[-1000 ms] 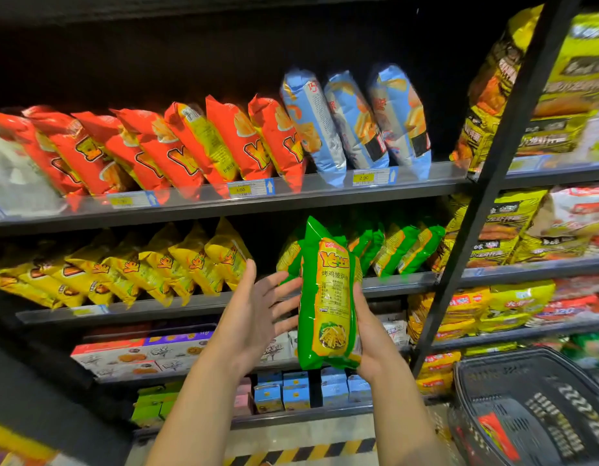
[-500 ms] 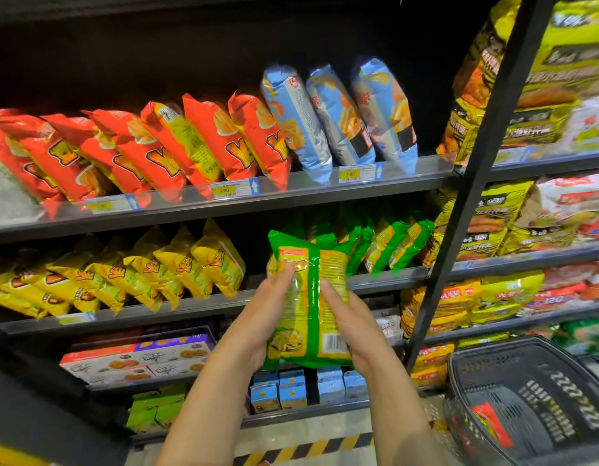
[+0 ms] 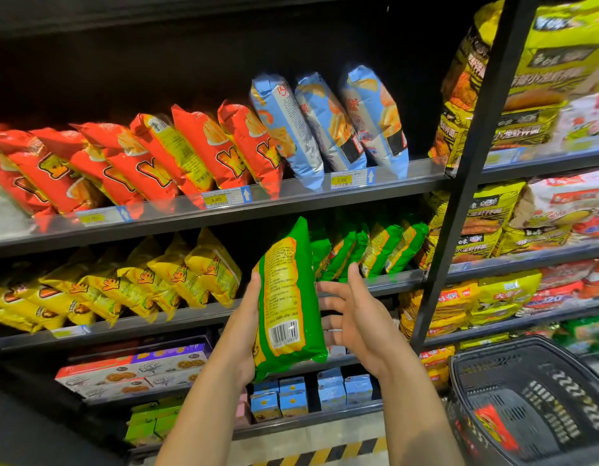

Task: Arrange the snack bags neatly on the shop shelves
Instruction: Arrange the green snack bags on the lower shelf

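The green bag (image 3: 288,297) is gripped by the left hand (image 3: 242,327), whose fingers are hidden behind it. The right hand (image 3: 357,317) is held beside it, fingers (image 3: 333,290) spread wide.

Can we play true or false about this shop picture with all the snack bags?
The left hand holds a green bag. True.
The bag's barcode faces us. True.
Three blue bags stand on the lowest shelf. False: they stand on the highest shelf in view, right of the red bags.
The right hand grips a red bag. False: its fingers are spread and it grips nothing.
A black basket sits at the lower right. True.
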Tool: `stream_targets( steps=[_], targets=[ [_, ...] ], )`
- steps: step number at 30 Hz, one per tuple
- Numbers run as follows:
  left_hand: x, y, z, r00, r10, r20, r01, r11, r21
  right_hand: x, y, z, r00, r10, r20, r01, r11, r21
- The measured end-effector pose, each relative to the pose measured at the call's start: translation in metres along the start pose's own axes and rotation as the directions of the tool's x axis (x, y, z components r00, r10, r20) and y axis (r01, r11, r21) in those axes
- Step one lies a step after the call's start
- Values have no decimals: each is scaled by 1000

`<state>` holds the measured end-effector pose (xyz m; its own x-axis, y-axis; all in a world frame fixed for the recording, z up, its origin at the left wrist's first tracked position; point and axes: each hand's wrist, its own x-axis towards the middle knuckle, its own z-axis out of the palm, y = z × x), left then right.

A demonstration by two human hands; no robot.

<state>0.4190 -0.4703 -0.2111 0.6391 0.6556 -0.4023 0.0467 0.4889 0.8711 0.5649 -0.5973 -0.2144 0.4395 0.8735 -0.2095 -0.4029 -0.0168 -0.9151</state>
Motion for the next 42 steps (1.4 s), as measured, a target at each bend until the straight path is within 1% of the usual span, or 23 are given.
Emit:
stream_targets(
  steps=[3,5,7,10,12,15,19,22,24,27,29,31,35,37,39,42],
  targets=[
    [-3,3,6,999,52,-15,-50,994,97,0,1,-1,1000,3,1,-3,996,-93],
    [-5,4,12,993,111,-30,-104,977,188,0,2,-2,1000,9,19,-5,986,-164],
    [-6,3,17,978,209,-22,-193,934,299,-3,1,-1,999,-18,41,27,970,-240],
    [-4,-2,20,938,345,-28,-302,855,422,-4,6,-2,998,-69,-1,66,956,-286],
    [-4,-4,18,923,383,27,-354,823,443,-4,10,-10,995,-101,-11,94,960,-265],
    [-5,-8,14,909,391,144,-413,795,444,-9,10,-23,990,-144,4,140,957,-254],
    [-8,-10,10,875,405,266,-483,782,394,-14,9,-35,972,-235,-29,216,928,-303],
    [-10,-7,9,877,370,306,-469,797,381,-15,12,-38,961,-272,-52,242,915,-324],
    [-11,-5,5,881,336,333,-451,809,378,-17,11,-39,962,-269,-56,237,916,-324],
    [-15,-3,0,885,310,349,-434,822,369,-20,9,-38,971,-238,-32,223,943,-246],
    [-17,-1,1,904,295,308,-398,844,360,-21,9,-37,977,-211,-14,206,962,-178],
    [-20,3,5,931,271,244,-346,866,362,-20,8,-33,985,-172,0,170,974,-150],
    [-21,4,10,976,199,87,-217,872,439,-19,6,-20,998,-46,-41,40,990,-135],
    [-20,3,10,989,142,37,-144,887,440,-21,1,-14,998,13,-62,-23,984,-175],
    [-19,4,10,996,94,6,-88,899,430,-23,-3,-8,995,36,-96,-58,969,-240],
    [-20,7,9,998,64,6,-61,904,423,-29,-11,-1,983,89,-162,-138,935,-325]
  ],
)
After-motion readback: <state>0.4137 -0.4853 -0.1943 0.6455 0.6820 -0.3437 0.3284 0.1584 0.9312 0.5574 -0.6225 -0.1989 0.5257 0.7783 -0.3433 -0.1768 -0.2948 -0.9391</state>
